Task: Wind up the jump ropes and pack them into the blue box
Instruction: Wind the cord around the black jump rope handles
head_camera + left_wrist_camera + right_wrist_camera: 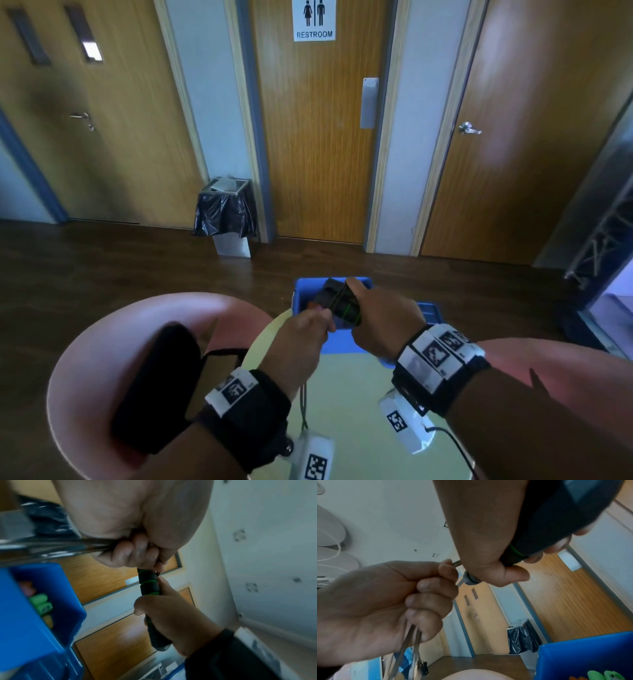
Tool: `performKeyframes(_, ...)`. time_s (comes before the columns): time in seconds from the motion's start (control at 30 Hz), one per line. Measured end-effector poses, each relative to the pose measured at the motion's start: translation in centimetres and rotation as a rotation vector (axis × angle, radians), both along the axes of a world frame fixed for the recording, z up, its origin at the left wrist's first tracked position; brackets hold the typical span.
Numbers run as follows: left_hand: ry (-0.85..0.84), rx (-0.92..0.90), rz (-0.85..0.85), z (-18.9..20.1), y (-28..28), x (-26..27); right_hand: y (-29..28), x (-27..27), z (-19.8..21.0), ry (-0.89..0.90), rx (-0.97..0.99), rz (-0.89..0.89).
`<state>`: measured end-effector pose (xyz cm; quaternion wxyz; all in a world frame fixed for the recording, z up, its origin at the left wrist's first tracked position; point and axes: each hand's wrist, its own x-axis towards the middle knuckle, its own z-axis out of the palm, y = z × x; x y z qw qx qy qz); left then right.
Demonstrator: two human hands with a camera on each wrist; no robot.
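Wood-grain doors line the far wall behind a round, pale-green table (346, 387). Over its far edge, the right hand (383, 320) wraps a black foam handle (149, 584) ringed with green – the left hand (301, 337) pinches the thin, glossy rope (412, 649) beside it. Just beyond stands the blue box (303, 291), smooth plastic, with green handles (41, 604) inside.

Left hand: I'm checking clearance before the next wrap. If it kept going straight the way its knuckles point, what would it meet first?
Most likely the right hand, gripping the black-and-green handles just ahead of the left hand, which holds the rope strands. The blue box lies beyond and below; depth is unclear.
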<state>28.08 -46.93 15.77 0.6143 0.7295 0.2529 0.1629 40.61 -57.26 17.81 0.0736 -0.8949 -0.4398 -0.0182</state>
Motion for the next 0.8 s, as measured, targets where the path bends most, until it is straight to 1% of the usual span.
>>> performKeyframes(0.03,0.017,0.136,0.001,-0.1,0.4,-0.2,0.2,-0.2,0.0,0.046,0.008,-0.014)
performKeyframes(0.07,0.020,0.205,-0.005,-0.3,0.9,-0.5,0.3,-0.4,0.0,0.102,0.016,-0.029)
performKeyframes(0.17,-0.010,0.258,-0.058,-1.2,2.1,-0.9,0.4,-1.0,-1.1,0.291,0.039,-0.062)
performKeyframes(0.2,0.013,0.322,-0.083,-1.5,2.3,-1.0,0.4,-1.3,-1.6,0.340,0.051,-0.073)
performKeyframes(0.27,0.061,0.486,-0.137,-2.1,2.5,-1.3,0.1,-1.7,-2.6,0.409,0.070,-0.107)
performKeyframes(0.33,0.072,0.563,-0.171,-2.9,2.6,-1.5,0.1,-2.3,-3.3,0.407,0.053,-0.155)
performKeyframes(0.47,0.097,0.568,-0.153,-4.3,3.0,-1.5,0.6,-3.1,-4.2,0.283,0.000,-0.211)
performKeyframes(0.57,0.104,0.580,-0.156,-4.8,3.6,-1.6,1.4,-3.2,-4.5,0.272,-0.024,-0.234)
performKeyframes(0.63,0.104,0.531,-0.158,-5.0,3.9,-1.7,1.8,-3.3,-4.6,0.325,0.000,-0.245)
performKeyframes(0.7,0.096,0.427,-0.149,-5.0,4.4,-1.7,2.1,-3.4,-4.6,0.416,0.038,-0.237)
performKeyframes(0.77,0.074,0.271,-0.142,-4.8,4.8,-1.8,2.5,-3.6,-4.3,0.534,0.080,-0.225)
performKeyframes(0.8,0.055,0.157,-0.134,-4.7,5.0,-1.8,2.7,-3.8,-4.2,0.608,0.111,-0.219)
